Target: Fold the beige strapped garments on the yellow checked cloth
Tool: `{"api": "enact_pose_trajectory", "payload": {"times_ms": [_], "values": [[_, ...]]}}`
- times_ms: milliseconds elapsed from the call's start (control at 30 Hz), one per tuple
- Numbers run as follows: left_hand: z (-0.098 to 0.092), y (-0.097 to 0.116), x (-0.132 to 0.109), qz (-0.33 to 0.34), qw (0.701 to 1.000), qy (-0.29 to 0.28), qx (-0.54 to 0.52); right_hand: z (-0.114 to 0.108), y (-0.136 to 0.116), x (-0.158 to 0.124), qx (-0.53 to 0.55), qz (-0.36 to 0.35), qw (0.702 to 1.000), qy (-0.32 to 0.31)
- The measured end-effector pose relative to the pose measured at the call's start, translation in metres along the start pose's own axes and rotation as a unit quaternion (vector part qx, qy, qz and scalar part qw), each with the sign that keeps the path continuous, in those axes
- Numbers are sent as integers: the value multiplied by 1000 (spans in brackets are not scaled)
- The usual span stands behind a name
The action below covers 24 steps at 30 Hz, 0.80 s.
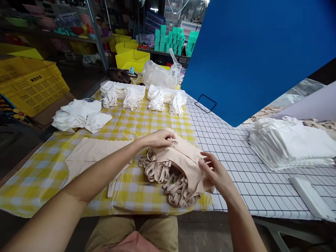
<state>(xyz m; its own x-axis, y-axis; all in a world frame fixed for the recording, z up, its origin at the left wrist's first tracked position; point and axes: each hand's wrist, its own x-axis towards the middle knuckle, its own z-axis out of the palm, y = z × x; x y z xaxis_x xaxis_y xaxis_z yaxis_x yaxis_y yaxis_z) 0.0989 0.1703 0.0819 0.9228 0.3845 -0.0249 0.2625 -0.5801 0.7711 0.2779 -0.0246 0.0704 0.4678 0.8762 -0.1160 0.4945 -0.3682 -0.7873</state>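
Observation:
A stack of beige camisole tops [181, 154] lies in front of me, its thin straps bunched in loops toward the table's front edge. My left hand [160, 138] rests on the far left part of the stack, fingertips closed on the top camisole beside a small printed mark. At the stack's right edge is my right hand [216, 173], with thumb and fingers curved and apart, touching the fabric. A single beige camisole [89, 154] is spread flat on the left, partly hidden by my left forearm.
Two stacks of white strappy garments [123, 91] sit at the back, near a clear plastic bag [160, 74]. Loose white garments [78, 113] are at left, another white pile [291, 140] at right. A big blue panel [252, 56] rises behind the gridded cloth. Yellow crates [34, 84] stand left.

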Motion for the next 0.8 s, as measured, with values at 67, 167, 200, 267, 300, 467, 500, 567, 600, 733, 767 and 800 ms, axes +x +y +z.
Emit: {"api": "enact_pose_trajectory", "payload": {"times_ms": [67,167,200,267,300,467,500,567,600,733,767,800], "values": [[0,1,0,4,1000,6,3,1,-2,-3,-44,-10,999,20],[1,0,0,-8,1000,17,-2,1,-3,-6,-63,-3,997,38],[1,-1,0,-11,1000,23,-4,0,-3,-6,-62,5,997,42],[1,-2,1,-9,999,35,-2,-1,-2,-5,-55,20,997,54],[1,-2,1,-6,999,39,1,-2,-2,-4,-52,25,996,61],[0,0,3,-20,999,34,-2,-4,1,0,-48,28,995,81],[0,0,4,-23,999,33,-6,-3,1,1,-47,26,996,78],[1,-1,5,-23,999,35,-12,-3,1,2,-43,18,996,74],[1,-2,5,-22,999,36,-14,-3,1,2,-41,14,996,74],[1,-3,6,-18,999,41,-15,-2,1,1,-36,4,996,76],[1,-2,5,-15,999,43,-12,-3,1,1,-33,2,997,75],[1,0,4,-13,999,45,-7,-3,1,0,-31,1,997,74]]}}
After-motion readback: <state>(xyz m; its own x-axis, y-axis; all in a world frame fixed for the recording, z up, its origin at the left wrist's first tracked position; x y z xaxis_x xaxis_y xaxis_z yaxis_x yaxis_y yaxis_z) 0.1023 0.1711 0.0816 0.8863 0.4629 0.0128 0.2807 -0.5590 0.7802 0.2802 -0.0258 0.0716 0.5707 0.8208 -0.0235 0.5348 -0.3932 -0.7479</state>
